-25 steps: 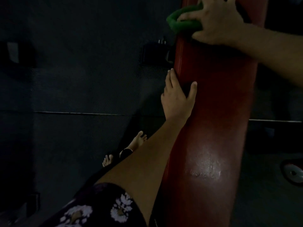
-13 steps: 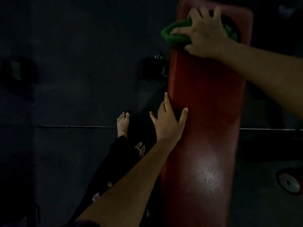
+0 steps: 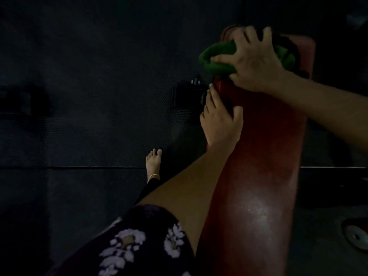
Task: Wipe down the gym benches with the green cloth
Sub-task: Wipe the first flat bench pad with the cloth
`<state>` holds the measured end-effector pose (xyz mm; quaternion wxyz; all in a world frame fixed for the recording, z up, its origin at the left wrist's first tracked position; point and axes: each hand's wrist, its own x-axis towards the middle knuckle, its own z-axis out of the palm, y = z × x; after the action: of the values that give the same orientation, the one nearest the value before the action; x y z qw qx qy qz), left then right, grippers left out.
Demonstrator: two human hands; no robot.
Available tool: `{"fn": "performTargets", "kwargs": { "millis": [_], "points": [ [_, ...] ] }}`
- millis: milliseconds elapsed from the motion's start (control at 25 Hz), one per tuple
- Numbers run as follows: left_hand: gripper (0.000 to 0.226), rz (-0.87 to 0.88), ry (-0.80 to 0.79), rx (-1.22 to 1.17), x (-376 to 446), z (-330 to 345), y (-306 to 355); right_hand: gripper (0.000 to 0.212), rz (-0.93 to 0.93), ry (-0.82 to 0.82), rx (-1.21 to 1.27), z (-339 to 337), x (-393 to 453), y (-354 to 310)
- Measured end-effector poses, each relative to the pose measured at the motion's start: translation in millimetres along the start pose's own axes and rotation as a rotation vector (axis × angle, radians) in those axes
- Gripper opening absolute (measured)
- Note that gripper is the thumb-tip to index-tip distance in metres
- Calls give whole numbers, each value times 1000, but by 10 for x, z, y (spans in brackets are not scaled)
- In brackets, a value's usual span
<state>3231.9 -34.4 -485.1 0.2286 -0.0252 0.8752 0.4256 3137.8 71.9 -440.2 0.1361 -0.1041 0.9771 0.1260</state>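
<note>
Two hands on one red bench pad, seen from above in dim light. Right hand pressed down on the bunched green cloth at the far end of the pad, fingers spread and curled over the fabric — green folds showing on both sides of the knuckles. Left hand just below the right one, laid flat on the pad's left edge, fingers straight, thumb apart on top. No containers in sight. Pale glossy patch on the pad, nearer than both hands. Left of the left hand — dark textured rubber floor, a bare foot with an anklet, a black block beside the pad. Floral dark sleeve at bottom. Metal disc at lower right.
</note>
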Motion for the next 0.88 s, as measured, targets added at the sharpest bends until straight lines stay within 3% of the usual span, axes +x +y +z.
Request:
{"fn": "performTargets", "kwargs": {
  "millis": [80,120,240,320,440,560,640,720,880],
  "points": [
    [77,4,21,64,18,22,-46,53,-109,-39,-10,-63,48,57],
    [78,1,24,76,34,29,-44,52,-79,-41,-1,-99,149,127],
    [79,9,37,60,45,32,5,50,235,-34,165,-113,503,310],
    [80,4,30,36,36,24,14,49,340,-50,232,-98,525,400],
    [83,-7,1,16,62,-8,12,52,459,-103,282,47,208,623],
    [86,-5,-1,10,74,-5,24,55,820,-147,356,205,-200,906],
    [84,-6,17,5,81,-6,40,57,928,-166,356,193,-181,868],
    [81,-14,33,-1,108,-9,16,56,876,-147,346,112,71,611],
    [75,-11,58,-6,113,8,-20,59,592,-43,345,-46,426,136]
  ]
}}
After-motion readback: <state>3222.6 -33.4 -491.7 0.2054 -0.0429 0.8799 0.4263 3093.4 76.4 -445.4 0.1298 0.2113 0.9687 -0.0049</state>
